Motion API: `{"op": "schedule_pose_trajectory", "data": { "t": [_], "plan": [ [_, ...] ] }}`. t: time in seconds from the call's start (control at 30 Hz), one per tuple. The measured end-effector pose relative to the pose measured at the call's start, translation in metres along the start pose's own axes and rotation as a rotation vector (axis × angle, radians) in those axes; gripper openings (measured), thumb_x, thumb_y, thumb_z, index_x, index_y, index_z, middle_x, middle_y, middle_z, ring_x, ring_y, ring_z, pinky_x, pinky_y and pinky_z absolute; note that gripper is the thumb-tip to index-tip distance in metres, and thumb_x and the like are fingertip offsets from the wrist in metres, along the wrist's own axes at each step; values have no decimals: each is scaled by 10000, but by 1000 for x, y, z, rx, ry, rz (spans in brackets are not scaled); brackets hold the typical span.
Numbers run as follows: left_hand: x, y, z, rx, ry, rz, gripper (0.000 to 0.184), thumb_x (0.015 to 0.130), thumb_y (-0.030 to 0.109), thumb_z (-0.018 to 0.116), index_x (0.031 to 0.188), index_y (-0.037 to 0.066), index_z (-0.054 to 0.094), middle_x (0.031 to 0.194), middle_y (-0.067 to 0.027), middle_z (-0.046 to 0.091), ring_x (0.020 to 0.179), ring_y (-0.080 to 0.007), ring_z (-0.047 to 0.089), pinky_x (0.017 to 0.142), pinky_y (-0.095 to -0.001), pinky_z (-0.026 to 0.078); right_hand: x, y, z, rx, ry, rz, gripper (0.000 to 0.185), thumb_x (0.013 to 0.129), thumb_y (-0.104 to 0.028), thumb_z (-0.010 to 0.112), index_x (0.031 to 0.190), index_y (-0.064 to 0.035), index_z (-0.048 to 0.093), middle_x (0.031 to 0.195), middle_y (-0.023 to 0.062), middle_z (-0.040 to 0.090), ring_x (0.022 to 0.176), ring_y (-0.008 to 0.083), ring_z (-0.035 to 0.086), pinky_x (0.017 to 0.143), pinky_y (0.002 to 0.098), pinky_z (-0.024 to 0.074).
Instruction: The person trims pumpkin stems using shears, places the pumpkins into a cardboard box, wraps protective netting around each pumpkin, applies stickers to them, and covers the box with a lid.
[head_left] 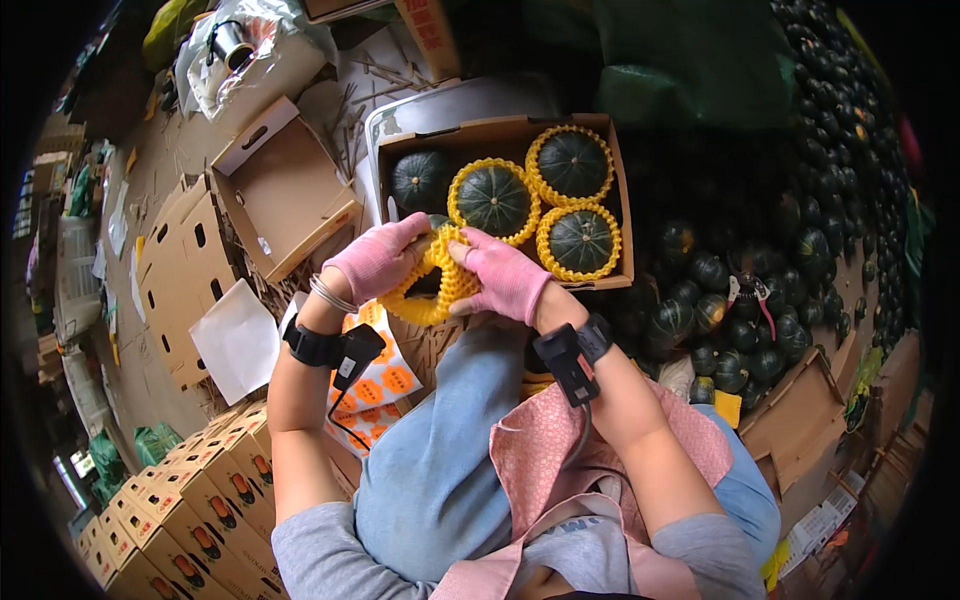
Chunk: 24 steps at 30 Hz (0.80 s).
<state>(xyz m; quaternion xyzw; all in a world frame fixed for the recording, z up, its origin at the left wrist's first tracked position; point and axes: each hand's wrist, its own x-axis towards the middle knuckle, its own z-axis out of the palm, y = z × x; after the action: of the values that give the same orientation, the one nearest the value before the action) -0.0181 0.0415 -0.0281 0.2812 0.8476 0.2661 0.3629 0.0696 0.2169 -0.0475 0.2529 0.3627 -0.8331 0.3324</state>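
Both hands wear pink gloves and meet at the front edge of the open cardboard box. Between them is a yellow foam net sleeve, stretched into a ring with a hole through it. My left hand pinches its left side, and my right hand is closed on its right side. Inside the box, three dark green pumpkins, one of them at the front right, sit in yellow nets. A bare pumpkin lies at the back left. Part of another green pumpkin shows behind my fingers.
A large heap of loose pumpkins lies to the right, with pink-handled shears on top. At the left are an open carton, flattened cardboard and stacked printed boxes. Orange sticker sheets lie by my left knee.
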Motion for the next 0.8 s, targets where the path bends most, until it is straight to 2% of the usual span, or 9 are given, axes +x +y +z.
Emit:
{"op": "schedule_pose_trajectory", "data": {
  "t": [0.13, 0.2, 0.27, 0.33, 0.4, 0.47, 0.57, 0.7, 0.8],
  "plan": [
    [1, -2, -7, 0, 50, 48, 156, 941, 141, 516, 1065, 46, 525, 867, -177, 598, 785, -273, 593, 734, -356, 488, 6, -1, 0, 65, -22, -61, 338, 989, -257, 460, 1305, -140, 441, 1119, 11, 590, 935, 141, 621, 576, 295, 560],
    [-12, 19, -17, -2, 194, 87, 139, 909, 104, 528, 1039, 57, 544, 892, -216, 594, 860, -384, 592, 760, -409, 479, -11, 0, 5, 133, -65, -140, 324, 989, -256, 457, 1295, -149, 456, 1125, -2, 589, 942, 115, 617, 562, 275, 547],
    [-23, 40, -24, -205, 352, 98, 113, 904, 83, 570, 1004, 31, 569, 883, -160, 586, 822, -295, 579, 773, -367, 472, -29, 0, 5, 194, -189, -281, 293, 998, -248, 444, 1270, -140, 465, 1133, 12, 573, 976, 113, 600, 583, 246, 553],
    [-8, 47, -19, -454, 422, 211, 103, 892, 62, 581, 983, 16, 573, 894, -145, 583, 823, -276, 575, 775, -343, 470, -50, -14, 7, 116, -101, -425, 252, 1007, -221, 428, 1232, -116, 473, 1115, 27, 570, 984, 121, 596, 585, 242, 559],
    [26, 38, 0, -270, 528, 332, 152, 851, 27, 612, 997, 9, 577, 933, -150, 600, 847, -299, 590, 777, -331, 481, -32, -11, -12, -60, 97, -588, 196, 1011, -185, 424, 1169, -95, 498, 1093, 34, 568, 989, 133, 587, 710, 269, 552],
    [52, 26, 15, -198, 669, 432, 157, 843, 20, 619, 994, 10, 577, 972, -166, 610, 867, -307, 604, 783, -344, 488, -10, -5, -34, -502, 449, -869, 170, 980, -163, 489, 1121, -73, 520, 1081, 85, 587, 961, 226, 613, 767, 322, 525],
    [59, 32, 20, -157, 732, 529, 144, 853, 23, 619, 991, 18, 581, 929, -163, 620, 807, -296, 611, 742, -336, 498, -6, -35, -46, -975, 588, -1191, 183, 930, -132, 556, 1095, -55, 534, 1063, 161, 599, 935, 338, 609, 775, 366, 508],
    [74, 23, 30, -378, 799, 421, 104, 881, 33, 605, 984, 38, 588, 740, -125, 592, 646, -171, 576, 640, -268, 486, 11, -58, -55, -943, 611, -1191, 148, 890, -119, 596, 1022, -57, 576, 924, 195, 632, 841, 378, 634, 698, 374, 518],
    [87, 9, 32, -574, 850, 363, 78, 910, 43, 590, 984, 23, 603, 774, -51, 631, 694, -79, 562, 656, -229, 477, 16, -67, -51, -897, 690, -1139, 105, 895, -127, 605, 973, -57, 601, 826, 166, 640, 738, 285, 650, 656, 322, 504]
  ]
}}
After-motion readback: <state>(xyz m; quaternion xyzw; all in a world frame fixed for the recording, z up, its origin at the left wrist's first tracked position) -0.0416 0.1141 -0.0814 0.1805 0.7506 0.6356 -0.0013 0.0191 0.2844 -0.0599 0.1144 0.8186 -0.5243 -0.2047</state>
